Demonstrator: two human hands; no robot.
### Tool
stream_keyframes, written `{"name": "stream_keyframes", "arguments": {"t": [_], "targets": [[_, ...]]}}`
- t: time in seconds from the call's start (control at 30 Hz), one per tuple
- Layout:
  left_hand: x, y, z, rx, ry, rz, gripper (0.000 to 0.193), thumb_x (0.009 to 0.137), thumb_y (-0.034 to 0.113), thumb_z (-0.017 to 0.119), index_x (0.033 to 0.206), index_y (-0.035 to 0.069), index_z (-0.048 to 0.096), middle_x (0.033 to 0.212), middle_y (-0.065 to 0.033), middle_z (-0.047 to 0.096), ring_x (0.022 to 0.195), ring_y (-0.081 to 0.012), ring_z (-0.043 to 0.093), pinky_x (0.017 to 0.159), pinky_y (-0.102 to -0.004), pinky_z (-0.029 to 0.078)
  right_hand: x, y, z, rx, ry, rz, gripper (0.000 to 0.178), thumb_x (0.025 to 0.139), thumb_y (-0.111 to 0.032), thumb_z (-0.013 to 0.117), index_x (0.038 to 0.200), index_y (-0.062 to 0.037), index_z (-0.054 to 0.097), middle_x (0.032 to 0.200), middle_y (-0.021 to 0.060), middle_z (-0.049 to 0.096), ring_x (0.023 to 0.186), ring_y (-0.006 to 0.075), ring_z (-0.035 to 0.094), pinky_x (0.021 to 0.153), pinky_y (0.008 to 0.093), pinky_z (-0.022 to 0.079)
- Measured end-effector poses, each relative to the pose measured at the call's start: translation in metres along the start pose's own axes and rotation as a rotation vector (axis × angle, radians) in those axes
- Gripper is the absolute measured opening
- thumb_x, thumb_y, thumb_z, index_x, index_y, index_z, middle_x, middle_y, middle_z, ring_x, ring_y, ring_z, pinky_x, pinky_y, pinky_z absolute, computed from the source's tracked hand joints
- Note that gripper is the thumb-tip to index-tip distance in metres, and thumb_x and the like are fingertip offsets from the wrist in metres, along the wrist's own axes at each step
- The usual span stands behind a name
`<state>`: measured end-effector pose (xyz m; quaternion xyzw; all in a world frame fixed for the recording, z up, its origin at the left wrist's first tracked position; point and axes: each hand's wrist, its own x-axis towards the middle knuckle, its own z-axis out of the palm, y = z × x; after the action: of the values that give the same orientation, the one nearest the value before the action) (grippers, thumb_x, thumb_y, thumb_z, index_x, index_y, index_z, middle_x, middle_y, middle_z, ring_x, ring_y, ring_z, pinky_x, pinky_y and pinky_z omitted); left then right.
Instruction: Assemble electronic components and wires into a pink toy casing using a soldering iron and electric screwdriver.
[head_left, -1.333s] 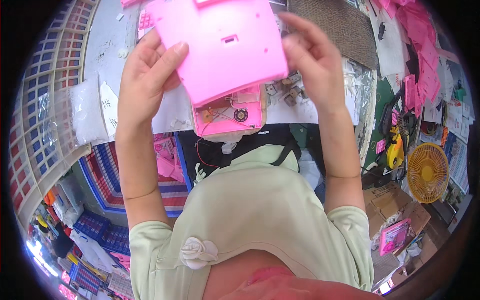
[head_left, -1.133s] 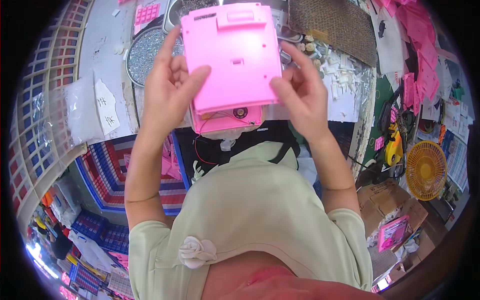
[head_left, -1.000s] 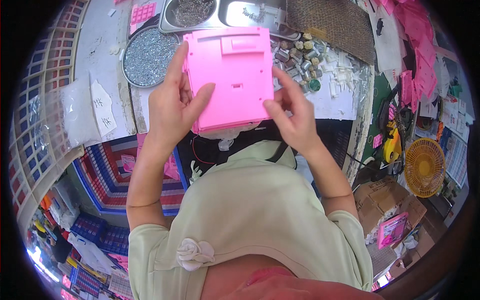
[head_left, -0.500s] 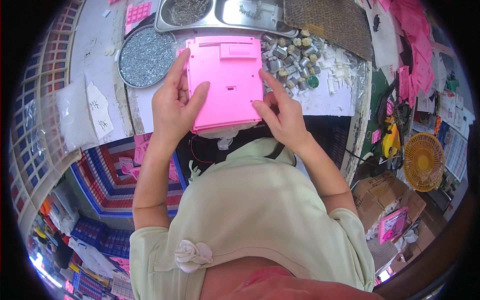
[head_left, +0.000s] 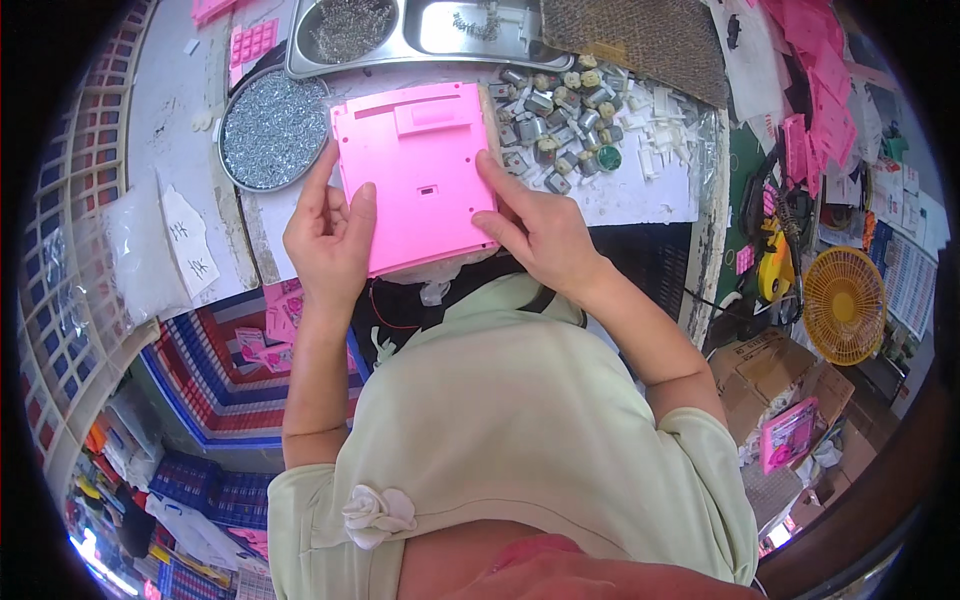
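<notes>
I'm holding the pink case [head_left: 415, 225] between my 2 hands at the near edge of the counter [head_left: 625, 205]. It's lying face up on a pale pad [head_left: 450, 268], which is showing past its near and right sides. My left hand [head_left: 330, 235] is gripping the left edge, the thumb lying on the top face and the index finger running along the side. My right hand [head_left: 545, 228] is gripping the right edge, its thumb and index finger pressing there a little apart from each other. A red wire [head_left: 385, 322] is hanging out below the near left corner.

Left of the case, a round dish [head_left: 221, 140] is holding silver screws [head_left: 275, 128]. Beyond the case, a steel tray [head_left: 400, 62] is holding small metal parts in 2 compartments. To the right, motors [head_left: 560, 110] are lying in a heap, with a green roll [head_left: 609, 158] sitting among them and white parts [head_left: 655, 140] spreading beside them. A brown mat [head_left: 640, 40] is lying behind the heap.
</notes>
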<state>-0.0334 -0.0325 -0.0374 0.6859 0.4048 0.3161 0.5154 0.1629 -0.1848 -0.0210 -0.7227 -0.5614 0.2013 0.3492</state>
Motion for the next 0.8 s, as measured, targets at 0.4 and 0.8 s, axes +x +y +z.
{"name": "stream_keyframes", "arguments": {"t": [0.4,0.8], "targets": [[-0.003,0.001,-0.005,0.285,-0.035,0.122,0.046,0.093,0.013,0.073,0.136,0.0,0.064,0.075,-0.0006,0.042,0.064,-0.0105,0.041,0.057,-0.026,0.037,0.002,-0.015,-0.009,-0.246,-0.104,0.07,0.06,0.09,-0.034,0.078,0.144,-0.0159,0.06,0.058,0.0122,0.061,0.049,0.0288,0.063,0.049,0.0384,0.05],[0.093,-0.017,-0.082,0.914,0.058,0.384,0.018,0.085,0.021,0.078,0.095,0.006,0.077,0.084,-0.0067,0.067,0.083,-0.0233,0.065,0.073,-0.0361,0.048,0.054,-0.034,-0.048,-0.374,-0.275,-0.036,0.037,0.089,-0.034,0.076,0.117,-0.0108,0.076,0.062,0.0138,0.066,0.057,0.0295,0.068,0.057,0.0405,0.053]]}}
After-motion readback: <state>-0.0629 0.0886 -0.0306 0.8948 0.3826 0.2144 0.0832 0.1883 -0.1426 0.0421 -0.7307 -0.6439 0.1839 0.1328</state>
